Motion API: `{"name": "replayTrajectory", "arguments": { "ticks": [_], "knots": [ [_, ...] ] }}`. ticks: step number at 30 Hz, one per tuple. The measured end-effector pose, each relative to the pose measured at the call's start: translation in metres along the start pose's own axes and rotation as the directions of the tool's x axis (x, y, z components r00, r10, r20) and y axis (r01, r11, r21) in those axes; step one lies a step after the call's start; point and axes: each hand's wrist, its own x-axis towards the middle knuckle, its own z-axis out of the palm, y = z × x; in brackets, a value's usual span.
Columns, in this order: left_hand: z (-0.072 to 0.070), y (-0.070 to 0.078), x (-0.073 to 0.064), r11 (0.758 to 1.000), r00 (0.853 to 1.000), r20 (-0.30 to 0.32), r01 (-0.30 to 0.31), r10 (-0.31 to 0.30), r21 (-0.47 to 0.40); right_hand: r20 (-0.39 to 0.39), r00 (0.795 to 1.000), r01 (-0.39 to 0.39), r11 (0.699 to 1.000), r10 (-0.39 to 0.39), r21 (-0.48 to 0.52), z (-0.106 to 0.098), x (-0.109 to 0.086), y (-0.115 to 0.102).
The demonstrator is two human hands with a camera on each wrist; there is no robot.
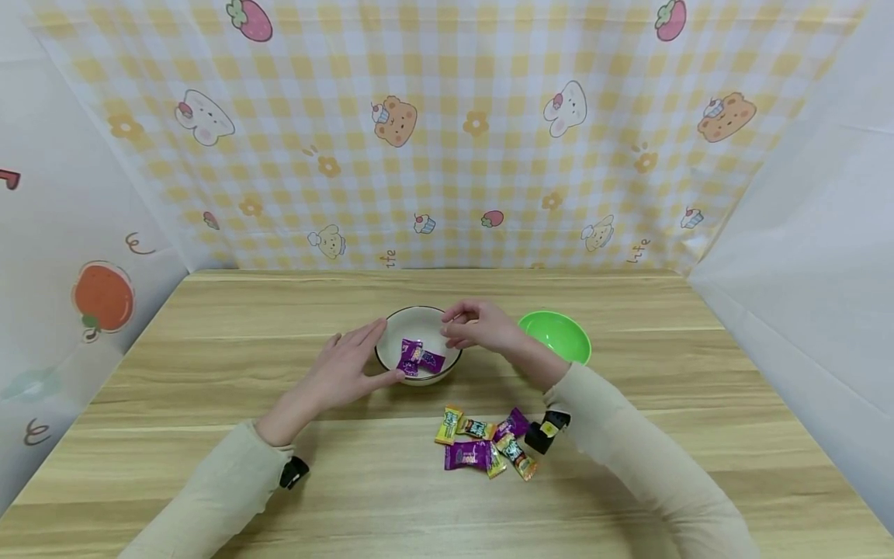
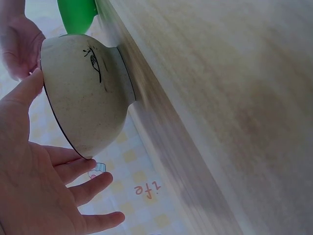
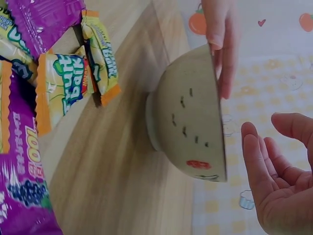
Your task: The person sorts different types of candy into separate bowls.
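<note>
A cream bowl (image 1: pixel 412 320) with a dark rim stands upright on the table, holding several purple-wrapped candies (image 1: pixel 431 361). My left hand (image 1: pixel 341 373) is at its left side, thumb and fingers spread and nearly straight, touching the rim. In the left wrist view, the bowl's outer wall (image 2: pixel 83 93) shows between that thumb and the fingers. Over the right part of the bowl is my right hand (image 1: pixel 482 324), its fingers bent. The right wrist view shows this hand (image 3: pixel 283 181) with thumb and fingertips apart and nothing between them.
To the right of the cream bowl sits a small green bowl (image 1: pixel 562 334), partly behind my right forearm. Nearer to me lie purple candies (image 1: pixel 468 456) and yellow-orange candies (image 1: pixel 448 425) in a loose group, beside the right wrist camera (image 1: pixel 545 431). A checked cloth (image 1: pixel 447 171) hangs behind the table.
</note>
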Motion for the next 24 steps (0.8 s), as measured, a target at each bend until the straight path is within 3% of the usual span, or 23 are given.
{"name": "replayTrajectory", "arguments": {
  "ticks": [6,11,19,24],
  "knots": [
    [-0.001,0.0,0.0,1.0,1.0,0.006,-0.002,0.002,-0.001,0.032,0.998,0.06,0.996,-0.058,-0.064,-0.006,-0.013,-0.008],
    [0.0,0.0,0.0,1.0,1.0,0.005,-0.004,0.004,0.004,0.11,0.987,0.13,0.986,-0.118,-0.103,-0.015,-0.026,-0.005],
    [0.0,0.0,0.0,1.0,1.0,0.0,-0.008,0.008,0.015,0.297,0.935,0.264,0.941,-0.196,-0.21,-0.025,-0.046,0.014],
    [0.0,0.0,0.0,1.0,1.0,-0.006,-0.014,0.014,0.025,0.371,0.909,0.286,0.933,-0.191,-0.221,-0.027,-0.057,0.028]
  ]
}}
